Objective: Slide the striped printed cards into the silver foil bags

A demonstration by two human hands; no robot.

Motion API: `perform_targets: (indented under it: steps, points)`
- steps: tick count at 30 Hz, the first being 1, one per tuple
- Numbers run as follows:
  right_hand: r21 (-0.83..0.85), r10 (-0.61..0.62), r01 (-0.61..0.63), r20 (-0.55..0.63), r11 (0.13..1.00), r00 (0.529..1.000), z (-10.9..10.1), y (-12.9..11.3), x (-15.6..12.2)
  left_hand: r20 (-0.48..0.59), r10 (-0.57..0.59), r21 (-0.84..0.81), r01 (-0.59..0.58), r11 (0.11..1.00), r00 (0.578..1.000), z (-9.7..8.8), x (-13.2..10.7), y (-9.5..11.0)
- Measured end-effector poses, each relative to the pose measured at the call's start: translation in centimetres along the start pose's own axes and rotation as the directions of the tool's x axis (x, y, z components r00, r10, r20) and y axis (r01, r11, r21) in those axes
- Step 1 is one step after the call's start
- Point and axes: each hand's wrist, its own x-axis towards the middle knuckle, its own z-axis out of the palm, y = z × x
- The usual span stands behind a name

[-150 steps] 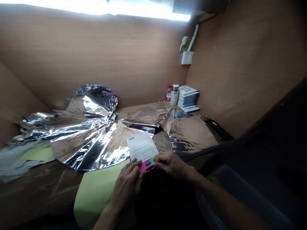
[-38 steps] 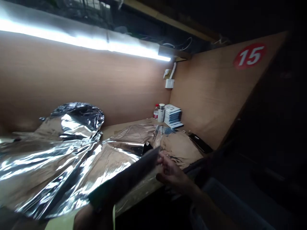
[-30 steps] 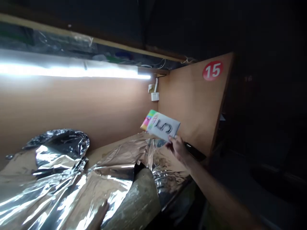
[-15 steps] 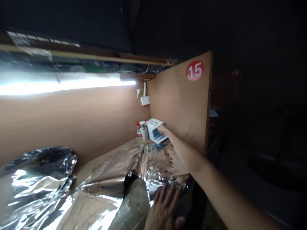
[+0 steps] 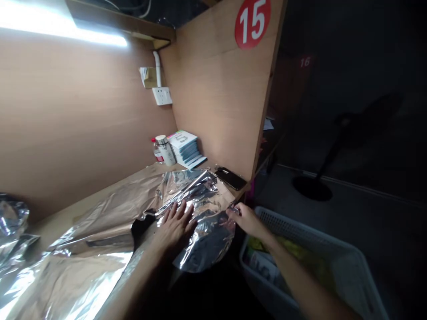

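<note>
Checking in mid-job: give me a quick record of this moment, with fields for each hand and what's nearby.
left hand: fingers spread flat on a crinkled silver foil sheet
right hand: fingertips at that foil's edge
nearby: black smartphone on the light wooden desk; stack of pale blue booklets
below right: white plastic mesh basket

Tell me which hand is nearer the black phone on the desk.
Right. The right hand is at the edge of the silver foil, just below the black phone, not touching it; the left hand lies flat on the foil, farther away.
</note>
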Motion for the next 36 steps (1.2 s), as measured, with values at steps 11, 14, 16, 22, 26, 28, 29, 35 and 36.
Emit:
perform_targets:
  steps: [11, 14, 16, 22, 26, 28, 29, 35, 36]
  points:
    - [0.742, 0.360, -0.327, 0.123, 0.586, 0.925, -2.9, -6.2, -8.4, -0.124, 0.320, -0.136, -0.336, 0.932, 0.939, -3.3, -9.7, 9.1]
    - [0.722, 0.213, -0.159, 0.017, 0.674, 0.977, -4.7, -9.1, -8.2, -0.212, 0.086, -0.462, -0.178, 0.869, 0.973, -4.6, -9.7, 9.6]
    - [0.607, -0.080, 0.095, -0.051, 0.789, 0.995, -4.0, -11.0, -6.6, -0.169, -0.216, -0.694, 0.040, 0.719, 0.962, -5.8, -6.8, 8.2]
    - [-0.368, -0.609, 0.675, 0.293, 0.640, 0.737, 4.7, -13.1, 1.8, 0.033, -0.566, -0.812, 0.352, 0.466, 0.824, -8.1, 5.7, -0.5]
    - [-0.638, -0.354, 0.548, 0.418, 0.540, 0.836, 9.9, -11.1, 7.0, -0.077, -0.604, -0.692, 0.394, 0.605, 0.793, -9.4, 8.4, -3.7]
    - [-0.680, -0.251, 0.498, 0.434, 0.538, 0.865, 10.6, -9.9, 8.5, -0.164, -0.564, -0.608, 0.368, 0.704, 0.809, -9.1, 8.0, -3.3]
    - [-0.686, -0.221, 0.487, 0.442, 0.541, 0.869, 10.5, -9.3, 8.9, -0.187, -0.516, -0.560, 0.341, 0.755, 0.836, -8.5, 7.5, -2.8]
    - [-0.667, -0.216, 0.552, 0.522, 0.500, 0.826, 5.6, -7.3, 8.3, 0.014, -0.245, -0.370, 0.232, 0.899, 0.969, -2.8, 3.0, 1.5]
    - [-0.684, -0.215, 0.571, 0.538, 0.454, 0.815, 4.6, -7.4, 8.3, 0.043, -0.244, -0.365, 0.243, 0.899, 0.969, -2.1, 2.6, 1.8]
